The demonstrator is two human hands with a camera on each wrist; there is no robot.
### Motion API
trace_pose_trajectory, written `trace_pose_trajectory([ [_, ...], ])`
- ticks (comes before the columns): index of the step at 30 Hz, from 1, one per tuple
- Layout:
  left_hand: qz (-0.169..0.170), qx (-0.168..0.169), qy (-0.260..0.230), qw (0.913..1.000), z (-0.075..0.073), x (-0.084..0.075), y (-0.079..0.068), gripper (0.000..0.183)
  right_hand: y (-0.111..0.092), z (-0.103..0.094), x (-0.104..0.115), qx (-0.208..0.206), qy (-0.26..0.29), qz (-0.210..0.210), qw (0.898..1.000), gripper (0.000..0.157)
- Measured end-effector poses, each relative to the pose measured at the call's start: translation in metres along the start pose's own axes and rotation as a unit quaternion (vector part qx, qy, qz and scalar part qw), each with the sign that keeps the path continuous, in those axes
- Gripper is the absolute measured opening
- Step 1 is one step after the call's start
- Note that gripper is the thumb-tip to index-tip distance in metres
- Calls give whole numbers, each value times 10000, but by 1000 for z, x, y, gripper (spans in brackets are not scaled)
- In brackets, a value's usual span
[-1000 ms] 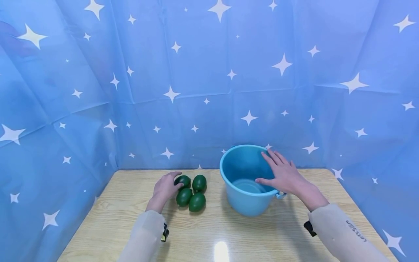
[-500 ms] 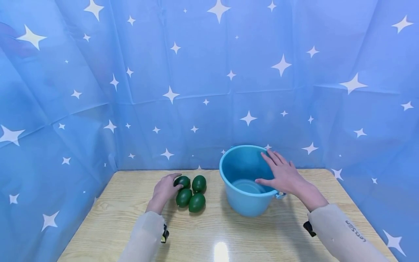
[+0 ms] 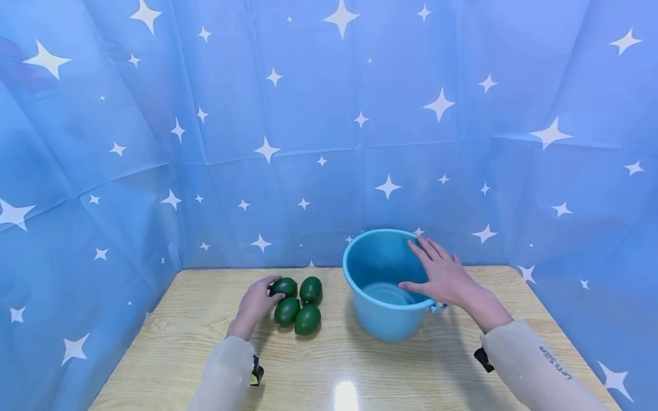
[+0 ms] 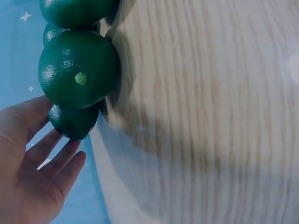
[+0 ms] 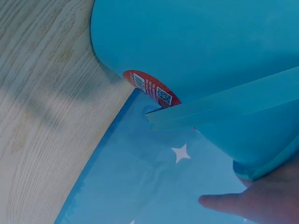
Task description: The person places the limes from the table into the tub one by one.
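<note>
In the head view my left hand [image 3: 255,301] is at the left of a cluster of several glossy dark green, lime-like fruits [image 3: 307,319]. Its thumb and fingers lie around the back-left green fruit [image 3: 285,287]. From the left wrist, the thumb touches that green fruit [image 4: 73,122] and the other fingers curve under it. A nearer fruit [image 4: 77,60] with a pale stem nub partly covers it. My right hand [image 3: 444,278] lies across the right rim of a light blue bucket [image 3: 389,319], fingers spread and mostly straight, thumb over the bucket's mouth.
The bucket stands upright on a pale wooden table [image 3: 169,342], right of the fruits. Its flat blue handle [image 5: 224,102] hangs down outside, past a red label [image 5: 152,88]. A blue star-patterned curtain [image 3: 308,114] borders the table's back and sides.
My left fingers and thumb have drawn in closer around the back-left green fruit. The right hand and the bucket stay in place; the head view has shifted slightly.
</note>
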State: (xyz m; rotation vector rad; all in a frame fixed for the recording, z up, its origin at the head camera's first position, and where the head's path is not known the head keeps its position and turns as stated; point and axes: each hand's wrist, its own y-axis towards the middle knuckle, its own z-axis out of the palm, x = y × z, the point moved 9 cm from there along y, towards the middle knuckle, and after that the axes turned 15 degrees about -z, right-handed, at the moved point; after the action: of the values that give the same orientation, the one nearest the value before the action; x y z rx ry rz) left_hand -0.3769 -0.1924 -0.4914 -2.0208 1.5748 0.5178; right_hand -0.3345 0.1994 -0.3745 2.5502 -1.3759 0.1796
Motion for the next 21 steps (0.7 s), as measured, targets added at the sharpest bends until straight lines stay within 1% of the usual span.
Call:
trace_pose_trajectory([
  [2,-53,161,-547,9984,1,5,0,53,0,0,1,8,13,-3,10000,103],
  [4,-104,311,-1081,9936,3,10,1,53,0,0,2,6,18,-9,10000,103],
  [7,-181,454,-1604,9858,5,19,1,54,0,-1,2,3,21,-19,10000,103],
  [12,-287,577,-1923,9792,8,29,1,57,0,-1,2,-8,34,-26,10000,102],
  [21,-263,578,-2144,9747,14,32,7,58,1,0,2,-11,21,-10,10000,103],
])
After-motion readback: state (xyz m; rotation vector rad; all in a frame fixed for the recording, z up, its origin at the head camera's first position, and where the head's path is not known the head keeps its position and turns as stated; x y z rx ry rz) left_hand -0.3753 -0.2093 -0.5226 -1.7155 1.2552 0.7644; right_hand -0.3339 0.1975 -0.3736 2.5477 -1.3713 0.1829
